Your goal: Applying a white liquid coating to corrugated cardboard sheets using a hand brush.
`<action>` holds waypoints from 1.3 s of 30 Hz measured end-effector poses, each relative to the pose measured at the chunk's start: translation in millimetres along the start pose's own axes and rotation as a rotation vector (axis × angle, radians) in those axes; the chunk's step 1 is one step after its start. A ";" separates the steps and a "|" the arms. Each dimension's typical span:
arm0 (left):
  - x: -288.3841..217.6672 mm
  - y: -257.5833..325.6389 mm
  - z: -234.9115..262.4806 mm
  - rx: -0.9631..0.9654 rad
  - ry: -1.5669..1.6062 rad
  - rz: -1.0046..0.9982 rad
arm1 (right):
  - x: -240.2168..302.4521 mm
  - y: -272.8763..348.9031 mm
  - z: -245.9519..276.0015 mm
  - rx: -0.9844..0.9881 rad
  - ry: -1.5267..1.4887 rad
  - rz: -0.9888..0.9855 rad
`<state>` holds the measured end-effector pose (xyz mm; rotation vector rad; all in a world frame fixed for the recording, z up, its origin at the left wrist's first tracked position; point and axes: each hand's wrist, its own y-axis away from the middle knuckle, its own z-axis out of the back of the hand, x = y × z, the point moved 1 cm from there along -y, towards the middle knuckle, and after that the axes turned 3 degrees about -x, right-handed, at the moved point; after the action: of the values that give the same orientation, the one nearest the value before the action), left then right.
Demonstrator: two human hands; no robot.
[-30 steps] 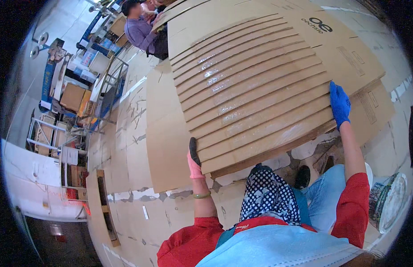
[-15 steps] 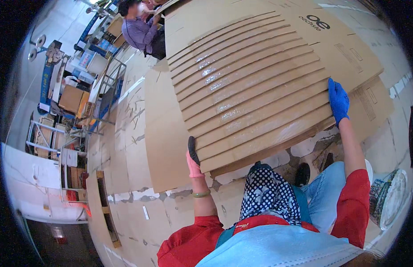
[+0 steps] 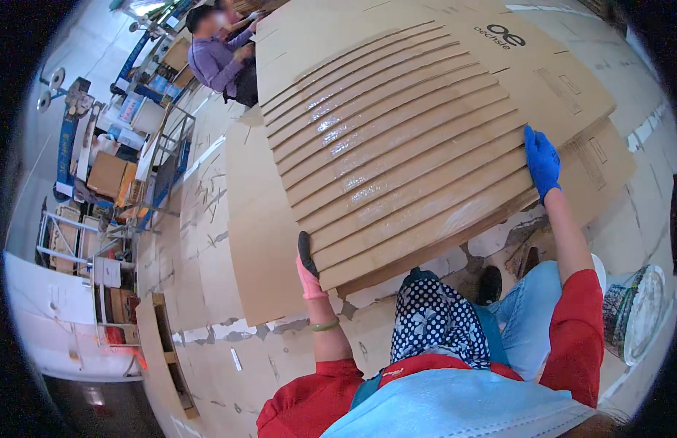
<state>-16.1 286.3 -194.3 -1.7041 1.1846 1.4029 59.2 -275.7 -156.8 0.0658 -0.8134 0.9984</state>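
Observation:
Overlapping brown cardboard sheets point(image 3: 397, 168) lie fanned out in a stepped row in front of me, with shiny wet-looking streaks down their middle. My left hand point(image 3: 307, 263), in a pink glove with dark fingers, grips the near left edge of the row. On the right edge, my right hand point(image 3: 543, 161) in a blue glove holds the sheets, its fingers partly hidden beneath or against the edge. Both hands are closed on the cardboard. Under the fanned row is a large flat printed cardboard piece point(image 3: 565, 87), part of a stack.
Another flat cardboard sheet point(image 3: 251, 277) sticks out at left. A co-worker in a purple shirt point(image 3: 211, 62) is at the far left of the stack. A metal-framed table point(image 3: 167, 157) and boxes stand further left. A bucket point(image 3: 636, 314) stands by my right side.
The whole view has shifted a little, so the scene sits further left. Both my hands keep their hold at the same sheet edges. The co-worker's arms have changed position.

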 end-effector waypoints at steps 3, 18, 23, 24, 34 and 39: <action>-2.5 1.2 -1.1 -0.042 0.053 0.051 | 5.8 -0.1 2.1 -0.004 -0.005 0.006; 2.8 -0.7 13.4 0.125 -0.375 -0.242 | 13.6 4.9 5.0 -0.032 0.047 0.008; -15.4 8.2 -0.3 0.128 -0.361 -0.194 | 18.6 6.5 7.6 -0.029 0.070 -0.045; -16.0 9.2 -1.4 0.107 -0.257 -0.131 | 17.7 6.2 7.2 -0.028 0.076 -0.049; -13.0 6.6 2.3 0.125 -0.313 -0.218 | 16.6 7.9 5.0 -0.071 0.054 -0.035; -16.0 9.3 -3.0 0.134 -0.297 -0.191 | 14.6 5.4 1.4 -0.072 0.094 -0.042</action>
<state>-23.9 283.8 -177.5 -1.4176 0.9049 1.3695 58.2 -262.7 -148.1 -0.0259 -0.7579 0.9251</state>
